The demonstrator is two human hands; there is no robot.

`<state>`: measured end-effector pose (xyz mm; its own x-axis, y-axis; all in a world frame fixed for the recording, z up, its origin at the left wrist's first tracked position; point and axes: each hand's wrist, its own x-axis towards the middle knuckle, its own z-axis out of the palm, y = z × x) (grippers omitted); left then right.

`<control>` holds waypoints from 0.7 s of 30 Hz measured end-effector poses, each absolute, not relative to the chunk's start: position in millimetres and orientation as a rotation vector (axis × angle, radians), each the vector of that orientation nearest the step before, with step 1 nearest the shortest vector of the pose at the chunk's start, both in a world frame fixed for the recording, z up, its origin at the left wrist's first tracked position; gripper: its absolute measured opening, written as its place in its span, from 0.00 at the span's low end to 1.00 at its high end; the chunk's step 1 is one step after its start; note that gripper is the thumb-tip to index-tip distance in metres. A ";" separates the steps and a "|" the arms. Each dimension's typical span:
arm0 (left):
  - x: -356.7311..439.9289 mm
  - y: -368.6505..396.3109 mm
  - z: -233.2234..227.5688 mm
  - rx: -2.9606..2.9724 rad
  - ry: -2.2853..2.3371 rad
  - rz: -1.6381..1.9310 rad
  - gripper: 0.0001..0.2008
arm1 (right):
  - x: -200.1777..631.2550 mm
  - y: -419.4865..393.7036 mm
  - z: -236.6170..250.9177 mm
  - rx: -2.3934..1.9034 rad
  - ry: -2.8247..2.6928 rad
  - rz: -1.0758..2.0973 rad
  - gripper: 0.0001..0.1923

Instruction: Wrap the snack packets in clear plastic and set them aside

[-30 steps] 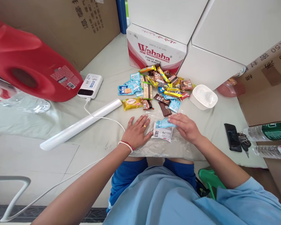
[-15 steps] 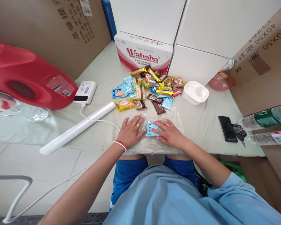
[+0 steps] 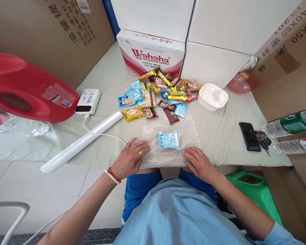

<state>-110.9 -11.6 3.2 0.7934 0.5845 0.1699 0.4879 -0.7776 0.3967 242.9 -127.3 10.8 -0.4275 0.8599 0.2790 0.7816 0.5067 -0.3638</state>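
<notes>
A sheet of clear plastic film (image 3: 153, 154) lies flat at the table's front edge. On its middle rests a light blue snack packet (image 3: 168, 140), with something brown partly showing beneath it. My left hand (image 3: 131, 154) is at the film's left side, fingers stretched out and touching its edge. At the right side, the fingers of my right hand (image 3: 199, 163) lie spread on the film near its front corner. Neither hand holds anything. Beyond the film sits a pile of wrapped snacks (image 3: 172, 92), with blue packets, yellow sticks and brown wrappers.
Left of the film lie a white film roll (image 3: 83, 142), a power bank (image 3: 88, 101) with its cable, and a big red jug (image 3: 28, 88). Rightward are a white plastic tub (image 3: 212, 97), a phone (image 3: 250, 136), keys and bottles (image 3: 295, 126). A Wahaha box (image 3: 153, 56) stands behind.
Both hands have drawn apart and back toward me. My right hand has come off the blue packet, which stays on the film. The camera view has shifted slightly.
</notes>
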 end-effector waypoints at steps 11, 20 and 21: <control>-104.6 -2.4 8.2 2.328 0.891 0.489 0.11 | 266.0 -74.3 56.4 -1.326 -1.898 0.988 0.10; -68.8 30.6 4.1 2.124 1.387 0.698 0.15 | 277.5 -19.7 39.5 -1.711 -1.613 1.275 0.24; -66.8 31.3 0.8 2.148 1.470 0.683 0.13 | 277.4 -18.6 36.4 -1.806 -1.671 1.203 0.23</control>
